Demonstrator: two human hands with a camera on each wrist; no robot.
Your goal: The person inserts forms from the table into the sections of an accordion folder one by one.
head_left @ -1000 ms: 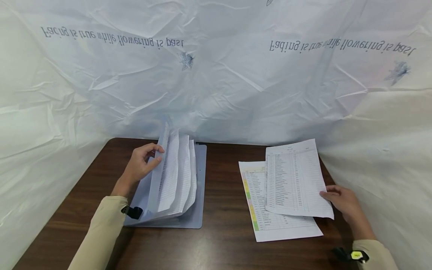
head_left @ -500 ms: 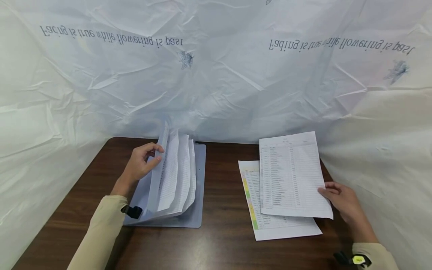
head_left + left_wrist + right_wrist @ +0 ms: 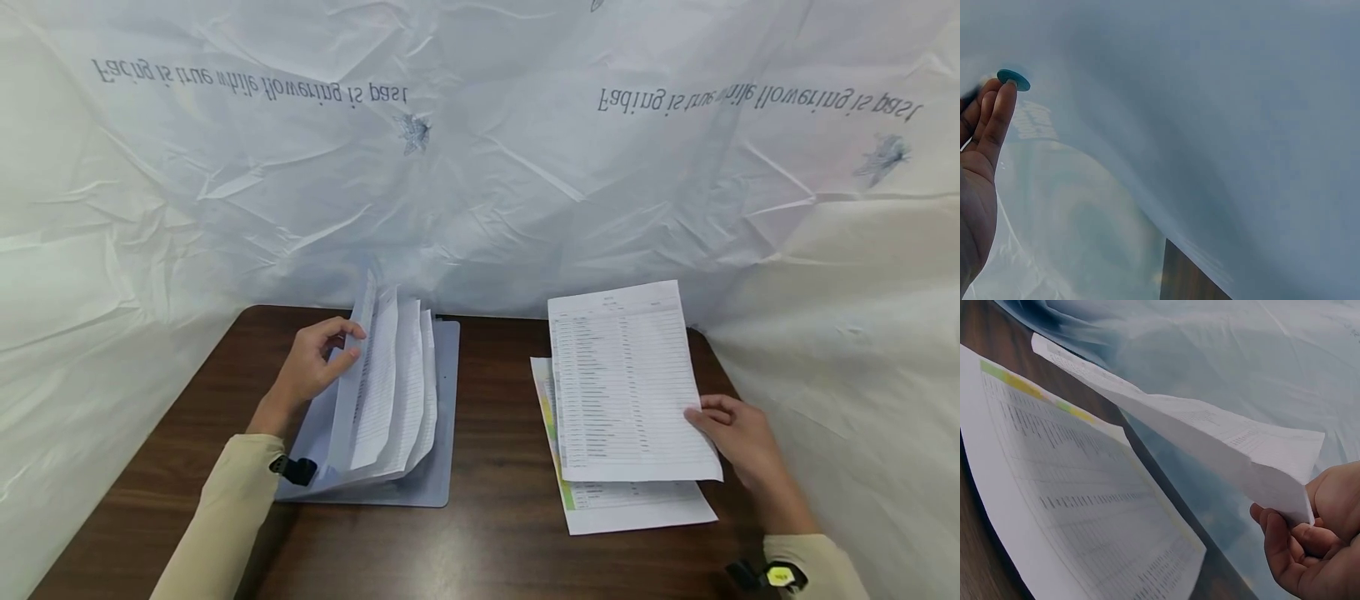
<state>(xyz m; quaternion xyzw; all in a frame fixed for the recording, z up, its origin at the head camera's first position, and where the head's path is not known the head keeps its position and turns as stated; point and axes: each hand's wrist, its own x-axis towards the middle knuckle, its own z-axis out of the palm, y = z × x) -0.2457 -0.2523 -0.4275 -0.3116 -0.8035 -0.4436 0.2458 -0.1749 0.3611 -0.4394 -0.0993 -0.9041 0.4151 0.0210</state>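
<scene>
On the left of the table, a grey-blue file folder [image 3: 445,417] stands partly fanned with several printed sheets [image 3: 377,383] inside. My left hand [image 3: 311,362] pinches the raised cover by its edge. The left wrist view shows those fingertips at a teal round button [image 3: 1014,80] on the folder. At the right, my right hand [image 3: 738,433] grips a printed paper sheet [image 3: 626,375] by its right edge, thumb on top. That sheet is raised and slightly bent in the right wrist view. Beneath it, a second sheet with coloured cells [image 3: 1085,487] lies on the table, partly covered.
The dark wooden table [image 3: 487,433] has bare wood between the folder and the papers. Wrinkled white sheeting [image 3: 487,183] with printed lettering hangs along the back and both sides, close to the table's edges.
My right hand has moved left with the printed sheet, which now covers more of the coloured sheet. The left hand and the folder have stayed still.
</scene>
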